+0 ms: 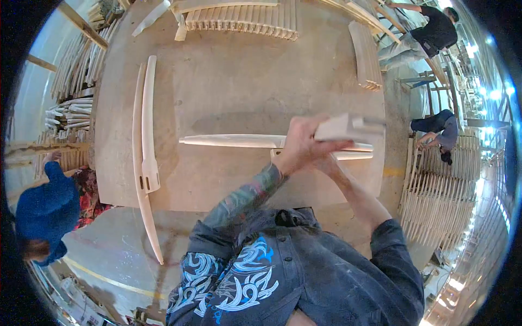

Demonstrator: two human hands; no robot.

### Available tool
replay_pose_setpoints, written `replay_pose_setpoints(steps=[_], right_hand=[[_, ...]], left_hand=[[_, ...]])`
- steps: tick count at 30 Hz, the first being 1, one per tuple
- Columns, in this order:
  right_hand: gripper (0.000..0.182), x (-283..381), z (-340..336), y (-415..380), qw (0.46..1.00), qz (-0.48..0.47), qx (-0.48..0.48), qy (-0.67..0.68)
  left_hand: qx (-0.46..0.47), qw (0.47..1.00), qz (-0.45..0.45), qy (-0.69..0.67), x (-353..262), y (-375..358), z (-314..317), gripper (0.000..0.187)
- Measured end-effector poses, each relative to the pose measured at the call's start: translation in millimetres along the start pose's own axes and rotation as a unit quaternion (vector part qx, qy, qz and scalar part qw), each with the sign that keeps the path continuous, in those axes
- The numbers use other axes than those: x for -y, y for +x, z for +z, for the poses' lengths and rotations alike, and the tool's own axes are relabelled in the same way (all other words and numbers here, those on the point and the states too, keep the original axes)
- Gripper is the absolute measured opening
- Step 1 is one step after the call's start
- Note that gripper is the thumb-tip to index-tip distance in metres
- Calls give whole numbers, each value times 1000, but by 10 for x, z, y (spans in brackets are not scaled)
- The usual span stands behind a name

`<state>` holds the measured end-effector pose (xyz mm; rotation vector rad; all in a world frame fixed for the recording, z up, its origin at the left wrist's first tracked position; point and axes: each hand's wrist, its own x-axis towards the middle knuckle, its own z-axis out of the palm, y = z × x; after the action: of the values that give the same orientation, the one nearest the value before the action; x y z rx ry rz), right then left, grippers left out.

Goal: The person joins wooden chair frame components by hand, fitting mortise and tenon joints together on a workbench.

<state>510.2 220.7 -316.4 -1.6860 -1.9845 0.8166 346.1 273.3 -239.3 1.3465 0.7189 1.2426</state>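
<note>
— Wood block (348,127) up there, who's got it?
— Left hand (304,144) clenches it, likely to rub the long curved slat (234,141) lying just under it on the worktop (228,92).
— Right hand (326,163)?
— Tucked beneath the left; its grip I cannot tell.

Two long wooden pieces (145,136) lie far left of my hands, two more (239,140) just under them, one block (345,127) gripped.

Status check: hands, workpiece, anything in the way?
Left hand gripping pale block, right hand hidden behind it. Long curved wood piece lies flat on workbench under the hands. Two curved pieces lie apart at left.
</note>
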Motion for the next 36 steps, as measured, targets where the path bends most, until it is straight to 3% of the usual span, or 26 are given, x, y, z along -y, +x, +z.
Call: replay_pose_setpoints(steps=[2, 4, 5, 6, 8, 9, 11, 12, 14, 15, 17, 19, 21, 25, 26, 28, 32, 34, 36], right_hand=[[35, -63, -19, -98, 1000, -11, -14, -6], [34, -401, 23, -427, 986, 29, 20, -165], [34, -573, 110, -508, 974, -38, -46, -217], [34, -596, 103, -555, 974, -34, -58, -215], [46, -652, 72, -613, 946, -46, -2, -322], [46, -635, 80, -713, 948, -40, -9, -317], [44, -632, 18, -795, 944, -16, 147, -295], [44, -644, -16, -895, 945, -17, 145, -293], [43, -714, -163, -1083, 949, 61, 211, -227], [43, -771, -299, -1127, 950, 56, 206, -229], [47, -873, -628, -1230, 980, -21, 91, -173], [54, -911, -950, -1160, 997, 82, -6, 3], [56, -809, -1314, -882, 988, 17, -145, -57], [57, 521, -1931, -412, 988, 32, -136, -65], [57, 611, -1988, -311, 987, 28, -143, -65], [55, 743, -2077, -116, 973, -167, -151, -52], [49, 952, -2204, 155, 968, -209, -137, -30], [47, 1056, -2250, 208, 971, -217, -77, -66], [53, 1187, -2312, 215, 960, -242, -81, -112]], left_hand=[[2, 999, -11, -32, -1, 76, -3, 33], [14, 998, -23, -63, 38, 126, 18, 33], [7, 994, -28, -104, 75, 136, 37, 32], [0, 989, -32, -146, 25, 139, 57, 31], [9, 983, -60, -173, -77, 122, 45, 29], [11, 986, -59, -152, -92, 116, 30, 28], [16, 992, -60, -111, -130, 142, -12, 30], [17, 992, -59, -109, -188, 123, -43, 30], [27, 999, -38, -23, -332, 149, -111, 33], [26, 999, -31, -20, -425, 164, -108, 33], [19, 999, 26, -27, -596, 146, -55, 36], [26, 1000, 9, -1, -652, 144, -31, 36], [38, 999, -11, 25, -642, 147, 19, 36], [17, 999, 2, -29, -562, 172, 48, 32], [19, 999, -19, -18, -568, 182, 43, 31], [19, 999, 2, -31, -558, 176, 66, 29], [23, 999, -8, -41, -517, 160, 28, 25], [25, 999, 1, -34, -520, 157, 17, 24], [27, 999, 5, -26, -515, 134, 10, 23]])
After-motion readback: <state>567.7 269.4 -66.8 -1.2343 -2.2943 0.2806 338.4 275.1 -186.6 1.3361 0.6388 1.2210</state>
